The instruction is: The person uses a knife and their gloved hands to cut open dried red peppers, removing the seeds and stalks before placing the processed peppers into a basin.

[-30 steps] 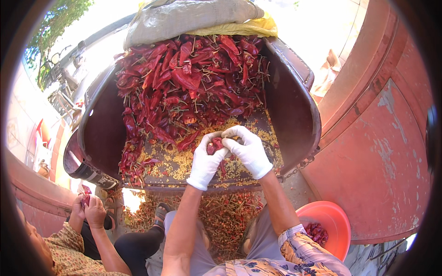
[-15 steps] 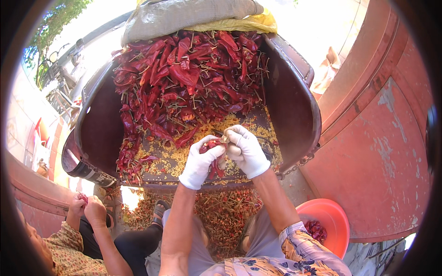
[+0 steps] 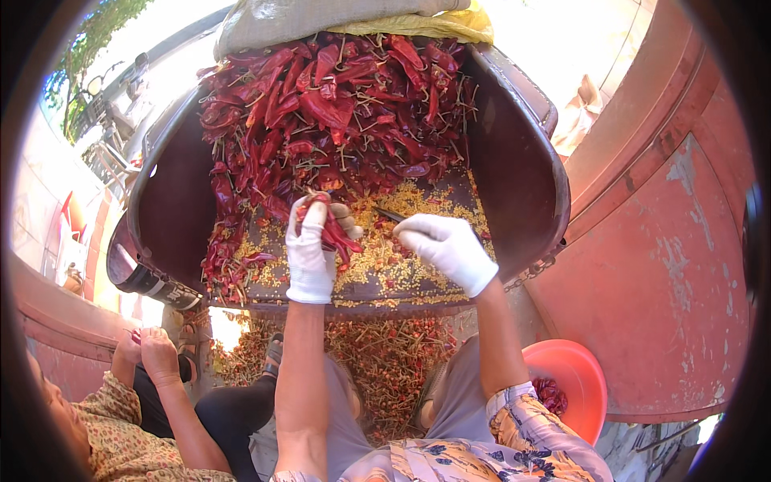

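My left hand (image 3: 312, 253), in a white glove, is closed around a dried red chili pepper (image 3: 336, 237) and holds it above the seed-strewn cart bed. To its right, my gloved right hand (image 3: 448, 247) is over the bed with its fingers drawn together; anything between them is too small to make out. A dark pointed tool (image 3: 389, 214), like scissors, lies by those fingers, its middle hidden under the hand. Beyond both hands, a large heap of dried red chilies (image 3: 321, 112) fills the back of the dark cart (image 3: 522, 185). Yellow seeds (image 3: 385, 269) cover the bed.
A grey and yellow sack (image 3: 337, 20) lies above the heap. At the lower right stands an orange-red basin (image 3: 574, 369) with chili pieces. Stems and scraps (image 3: 385, 361) litter the ground. On the left, a person's hands (image 3: 152, 353) hold a small red piece.
My hands have parted: the left moved left and up with the chili pepper, the right moved right, away from it. The whole view has shifted slightly.
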Tool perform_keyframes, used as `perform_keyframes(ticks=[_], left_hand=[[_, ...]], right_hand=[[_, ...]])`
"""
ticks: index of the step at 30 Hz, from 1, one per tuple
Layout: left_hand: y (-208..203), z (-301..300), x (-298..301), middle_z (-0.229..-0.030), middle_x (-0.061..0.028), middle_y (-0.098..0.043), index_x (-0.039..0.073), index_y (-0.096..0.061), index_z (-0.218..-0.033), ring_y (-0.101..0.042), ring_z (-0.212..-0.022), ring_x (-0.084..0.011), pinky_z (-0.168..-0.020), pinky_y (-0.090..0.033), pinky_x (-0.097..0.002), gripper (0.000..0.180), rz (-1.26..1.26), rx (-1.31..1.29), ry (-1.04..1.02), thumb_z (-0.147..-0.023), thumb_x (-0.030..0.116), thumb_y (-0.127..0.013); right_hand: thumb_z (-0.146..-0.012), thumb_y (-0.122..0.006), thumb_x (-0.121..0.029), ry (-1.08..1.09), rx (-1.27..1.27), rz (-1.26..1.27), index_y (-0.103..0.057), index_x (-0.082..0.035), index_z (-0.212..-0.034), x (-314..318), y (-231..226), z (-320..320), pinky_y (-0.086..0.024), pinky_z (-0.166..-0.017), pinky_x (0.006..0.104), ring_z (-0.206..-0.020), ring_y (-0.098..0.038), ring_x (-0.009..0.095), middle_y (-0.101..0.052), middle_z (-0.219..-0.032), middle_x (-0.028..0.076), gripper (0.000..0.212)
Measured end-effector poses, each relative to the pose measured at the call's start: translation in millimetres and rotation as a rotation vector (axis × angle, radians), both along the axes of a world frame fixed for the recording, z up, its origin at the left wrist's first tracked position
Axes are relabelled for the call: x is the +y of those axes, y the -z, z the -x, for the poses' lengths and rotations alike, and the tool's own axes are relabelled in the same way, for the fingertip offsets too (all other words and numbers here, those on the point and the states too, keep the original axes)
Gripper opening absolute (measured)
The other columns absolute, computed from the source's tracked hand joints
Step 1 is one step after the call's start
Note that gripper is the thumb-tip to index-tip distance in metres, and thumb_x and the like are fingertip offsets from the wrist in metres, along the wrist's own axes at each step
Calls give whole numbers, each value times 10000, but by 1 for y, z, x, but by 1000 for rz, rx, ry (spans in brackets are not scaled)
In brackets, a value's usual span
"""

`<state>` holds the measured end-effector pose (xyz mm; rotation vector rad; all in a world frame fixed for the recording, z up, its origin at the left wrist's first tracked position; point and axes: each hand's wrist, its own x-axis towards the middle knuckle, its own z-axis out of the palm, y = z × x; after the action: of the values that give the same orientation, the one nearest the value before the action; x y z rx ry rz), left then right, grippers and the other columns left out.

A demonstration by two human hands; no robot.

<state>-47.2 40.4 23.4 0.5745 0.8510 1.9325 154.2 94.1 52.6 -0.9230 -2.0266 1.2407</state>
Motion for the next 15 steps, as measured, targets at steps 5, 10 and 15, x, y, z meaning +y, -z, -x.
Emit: perform_keyframes(ticks=[5, 10, 15], left_hand=[[9, 13, 2, -777, -15, -586, 81, -562, -991, -580, -644, -107, -568, -556, -290, 113, 11, 8, -44, -930, 161, -614], [7, 27, -5, -825, -43, -624, 65, -562, -1006, -620, -676, -126, -578, -575, -298, 123, -2, 25, -99, -938, 161, -597], [2, 14, -6, -823, -46, -616, 72, -557, -1032, -616, -663, -127, -540, -569, -308, 134, 88, 105, 1, -948, 171, -592]], right_hand=[[-875, -611, -311, 70, -352, -458, -633, -121, -1064, -12, 33, 26, -494, -783, 408, -877, -633, 301, -648, -932, 128, 269], [-866, -609, -266, 292, -232, -520, -655, -132, -1009, 14, 19, -3, -500, -756, 399, -838, -639, 305, -655, -894, 115, 202], [-818, -652, -245, 371, -733, -617, -600, -142, -1124, 10, 32, -34, -508, -785, 440, -903, -625, 331, -630, -975, 126, 327]])
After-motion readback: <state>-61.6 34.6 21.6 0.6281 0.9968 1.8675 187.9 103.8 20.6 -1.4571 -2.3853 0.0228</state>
